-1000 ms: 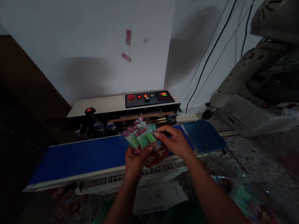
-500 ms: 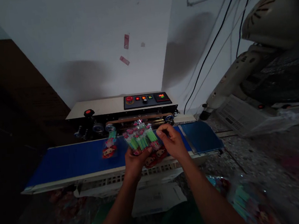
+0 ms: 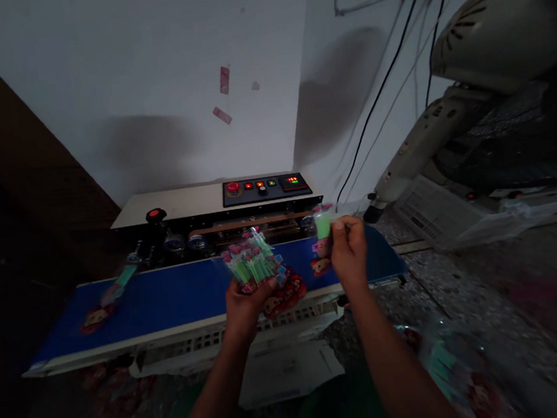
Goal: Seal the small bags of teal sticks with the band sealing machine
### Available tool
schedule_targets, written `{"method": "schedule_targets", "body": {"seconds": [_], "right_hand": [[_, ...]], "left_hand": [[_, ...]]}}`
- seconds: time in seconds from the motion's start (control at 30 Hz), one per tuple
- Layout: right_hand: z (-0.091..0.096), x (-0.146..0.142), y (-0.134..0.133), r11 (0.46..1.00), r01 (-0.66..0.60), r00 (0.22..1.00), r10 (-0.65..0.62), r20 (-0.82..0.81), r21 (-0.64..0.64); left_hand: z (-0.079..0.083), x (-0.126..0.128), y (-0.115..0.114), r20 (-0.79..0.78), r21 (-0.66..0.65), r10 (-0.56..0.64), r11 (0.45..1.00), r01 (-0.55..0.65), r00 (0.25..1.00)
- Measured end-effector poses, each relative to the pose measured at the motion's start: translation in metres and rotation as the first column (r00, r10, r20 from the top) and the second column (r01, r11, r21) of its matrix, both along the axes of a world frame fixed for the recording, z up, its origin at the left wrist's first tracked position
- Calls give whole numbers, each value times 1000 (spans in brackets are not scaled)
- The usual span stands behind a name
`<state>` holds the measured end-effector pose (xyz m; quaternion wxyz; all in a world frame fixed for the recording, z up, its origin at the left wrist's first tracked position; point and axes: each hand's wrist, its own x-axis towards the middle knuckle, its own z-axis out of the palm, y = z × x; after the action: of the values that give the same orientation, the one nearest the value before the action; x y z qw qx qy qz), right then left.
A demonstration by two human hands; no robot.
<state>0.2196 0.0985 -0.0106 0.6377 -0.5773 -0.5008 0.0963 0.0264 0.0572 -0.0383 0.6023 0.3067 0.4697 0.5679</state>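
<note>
Dim room, white wall behind, speckled floor at lower right. A long blue belt (image 3: 168,301) crosses the middle of the frame in front of one sealing machine (image 3: 198,208).

Left hand (image 3: 241,302), centre frame: closed around the lower end of a fanned bundle of packets (image 3: 259,270), green sticks inside with red printed faces; their number cannot be told. The bundle is held over the near edge of the belt.

Right hand (image 3: 348,252), right of centre: thumb and fingers pinching one single packet (image 3: 323,229) by its upper part, upright above the right end of the belt, apart from the bundle.

One further loose packet (image 3: 109,302) lies flat on the belt at far left.

Machine top: one control panel (image 3: 266,187) with one large red button and a row of small lit lamps; one red knob (image 3: 156,215) left of it.

Wall: two pink scraps (image 3: 224,79). Upper right: two black cables (image 3: 385,83). Right edge: one grey machine (image 3: 478,106). Lower right: a blurred pile of more packets (image 3: 458,376), uncountable.
</note>
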Motion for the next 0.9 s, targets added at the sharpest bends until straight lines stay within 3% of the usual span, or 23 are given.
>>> {"method": "schedule_targets", "body": {"seconds": [0.1,0.17,0.3,0.37,0.43,0.53,0.63,0.7,0.73,0.8,0.83,0.87,0.9], "right_hand": [[-9,31,10,967,225,964,-204,168,-117],[-17,46,17,901,337,915,-245,319,-273],[-29,56,30,693,498,827,-197,527,-522],[-32,50,36,641,516,811,-153,565,-568],[-34,41,43,623,492,823,-106,558,-608],[-34,26,50,661,406,860,-42,509,-631],[-25,11,46,804,291,886,-22,463,-518],[-14,-1,36,894,28,937,133,323,-448],[-7,-7,30,889,-167,934,281,220,-426],[3,-22,17,766,-513,824,566,27,-388],[7,-30,11,709,-608,767,640,-34,-359],[10,-37,7,686,-650,740,669,-68,-325],[12,-43,3,700,-654,745,662,-83,-287]], "left_hand": [[-1,-1,-1,3,-7,-17,1000,17,1000],[-1,0,-1,6,3,-18,1000,17,1000],[-1,0,-3,-23,-9,-58,998,58,998],[-1,0,-3,-34,-5,-89,996,89,995],[-3,-1,-3,-38,1,-102,995,102,994],[-8,-3,-1,-44,4,-102,995,103,994],[-10,-5,0,-21,25,-110,994,111,994],[-7,-5,0,-11,34,-95,995,95,995],[-5,-5,0,-10,36,-86,996,86,996],[0,-3,-1,-11,42,-68,997,69,998],[3,-3,-1,-9,46,-59,997,60,998],[6,-2,-2,-6,50,-50,997,51,999],[8,-1,-2,-5,54,-38,998,38,999]]}}
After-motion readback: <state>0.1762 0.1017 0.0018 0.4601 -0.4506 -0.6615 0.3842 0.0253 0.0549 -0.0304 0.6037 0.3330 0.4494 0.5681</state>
